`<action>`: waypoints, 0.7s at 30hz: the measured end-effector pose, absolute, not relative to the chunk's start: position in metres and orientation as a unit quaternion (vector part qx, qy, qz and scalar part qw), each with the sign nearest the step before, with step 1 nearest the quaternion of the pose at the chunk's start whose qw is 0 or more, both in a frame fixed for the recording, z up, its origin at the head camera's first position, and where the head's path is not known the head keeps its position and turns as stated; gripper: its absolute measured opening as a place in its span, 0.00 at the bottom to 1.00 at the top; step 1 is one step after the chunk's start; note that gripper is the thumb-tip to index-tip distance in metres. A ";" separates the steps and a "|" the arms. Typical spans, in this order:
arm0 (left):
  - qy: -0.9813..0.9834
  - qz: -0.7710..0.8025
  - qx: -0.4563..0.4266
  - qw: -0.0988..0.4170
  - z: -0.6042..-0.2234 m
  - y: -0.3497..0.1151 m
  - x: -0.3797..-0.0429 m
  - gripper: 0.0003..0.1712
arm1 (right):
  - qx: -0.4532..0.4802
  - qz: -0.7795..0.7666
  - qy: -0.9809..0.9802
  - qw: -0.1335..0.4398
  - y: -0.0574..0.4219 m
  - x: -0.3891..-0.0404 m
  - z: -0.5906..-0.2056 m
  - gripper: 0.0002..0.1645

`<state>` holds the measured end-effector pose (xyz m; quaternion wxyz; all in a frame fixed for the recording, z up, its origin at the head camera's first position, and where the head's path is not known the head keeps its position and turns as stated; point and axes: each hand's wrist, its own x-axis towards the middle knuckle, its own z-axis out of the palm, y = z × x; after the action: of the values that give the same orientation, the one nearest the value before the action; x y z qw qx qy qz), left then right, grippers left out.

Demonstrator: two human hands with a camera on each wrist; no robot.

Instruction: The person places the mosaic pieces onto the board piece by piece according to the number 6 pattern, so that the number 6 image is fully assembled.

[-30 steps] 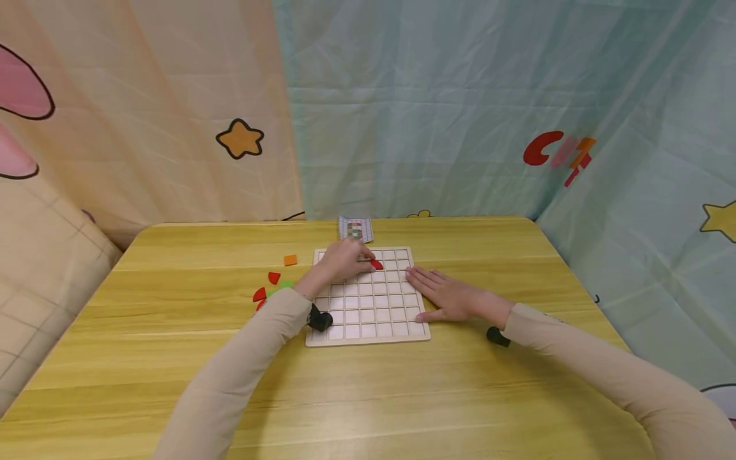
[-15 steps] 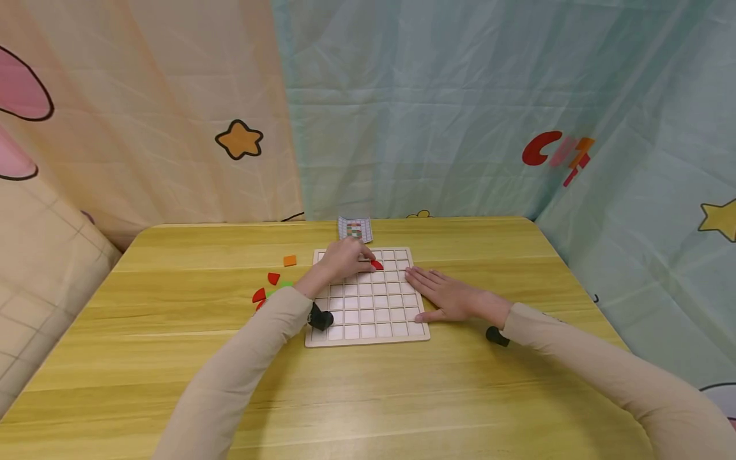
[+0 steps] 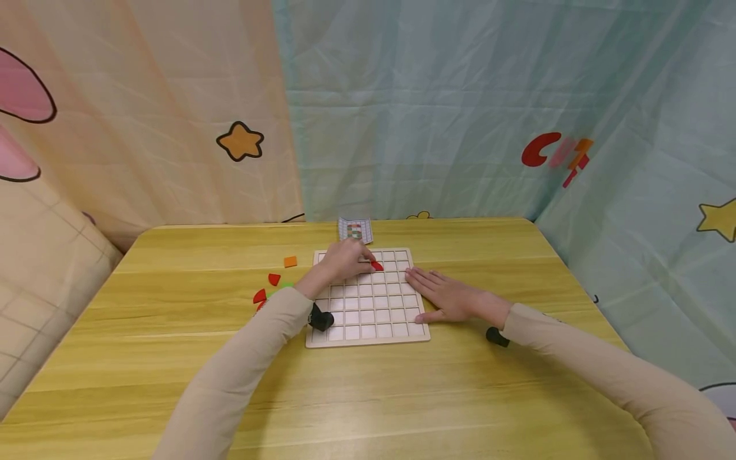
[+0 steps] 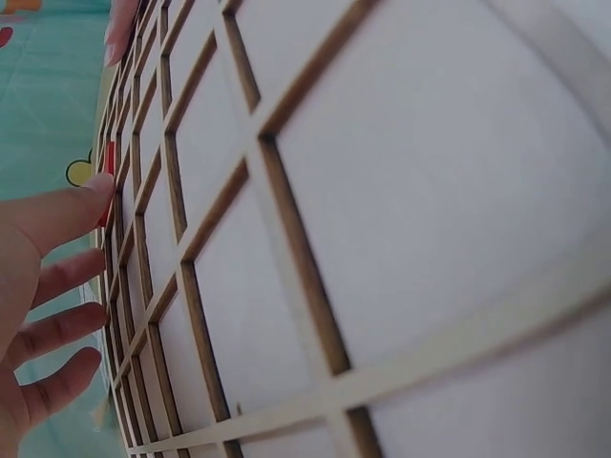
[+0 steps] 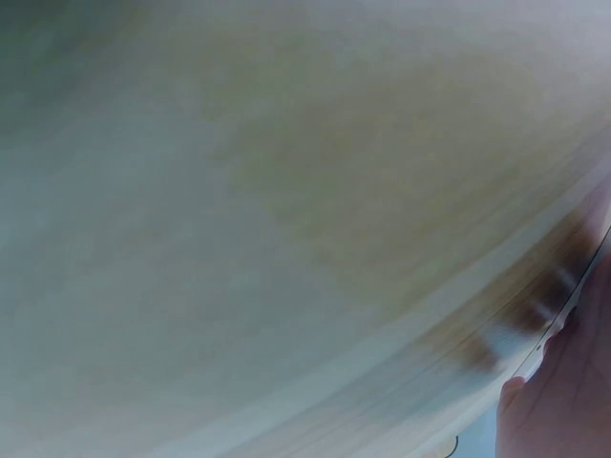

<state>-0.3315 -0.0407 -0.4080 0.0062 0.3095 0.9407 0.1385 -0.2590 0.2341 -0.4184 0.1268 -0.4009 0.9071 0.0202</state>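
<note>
A pale wooden grid board [image 3: 368,316] lies on the table in the head view. Over its far part, my left hand [image 3: 344,260] pinches a red quarter-circle tile [image 3: 377,266] at the board's surface. In the left wrist view the thumb [image 4: 72,212] presses against this red tile [image 4: 109,157], while the other fingers spread loosely below it. My right hand [image 3: 451,297] lies flat along the board's right edge, fingertips and thumb resting on the rim. Only part of that right hand [image 5: 563,401] shows at the lower corner of the right wrist view.
Left of the board lie an orange square tile [image 3: 290,261], red quarter-circle tiles [image 3: 274,279] and green pieces [image 3: 286,285], some hidden by the left sleeve [image 3: 253,358]. A printed pattern card [image 3: 365,231] lies behind the board. A fabric curtain [image 3: 414,115] rises behind the table [image 3: 374,402].
</note>
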 end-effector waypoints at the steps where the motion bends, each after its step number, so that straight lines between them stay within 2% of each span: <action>1: 0.941 0.138 0.310 0.007 -0.408 -0.041 -0.331 0.15 | -0.400 0.021 0.907 0.127 0.234 -0.259 -0.419 0.56; 11: 0.942 0.138 0.305 0.019 -0.404 -0.044 -0.329 0.17 | -0.407 0.010 0.906 0.119 0.233 -0.258 -0.418 0.55; 21: 0.946 0.151 0.287 -0.002 -0.394 -0.046 -0.324 0.18 | -0.408 0.012 0.906 0.113 0.236 -0.261 -0.423 0.55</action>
<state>-0.3241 -0.0460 -0.3936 -0.0016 0.2872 0.9459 0.1511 -0.2610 0.2358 -0.4228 0.1126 -0.4076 0.9061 0.0117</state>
